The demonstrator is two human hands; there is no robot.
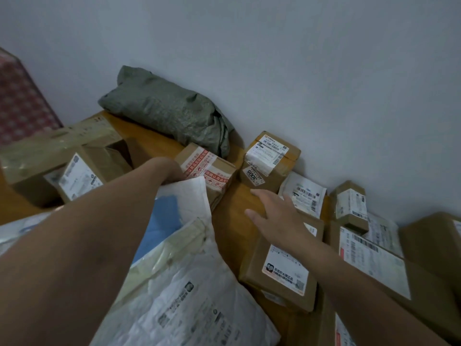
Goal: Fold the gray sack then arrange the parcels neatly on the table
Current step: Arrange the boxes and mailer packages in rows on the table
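Head view: left hand [172, 172] grips white mailer [189, 196], right hand [272, 216] spread wide; floppy mailer could knock taped box [212, 173] askew.

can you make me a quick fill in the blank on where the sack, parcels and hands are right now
1. The folded gray sack lies against the ____ at the back of the table.
2. The left hand grips a ____ plastic mailer, beside the box with red-printed tape.
3. The right hand is ____, fingers spread, holding nothing.
4. The box marked 3005 is made of ____.

Missing words: wall; white; open; cardboard
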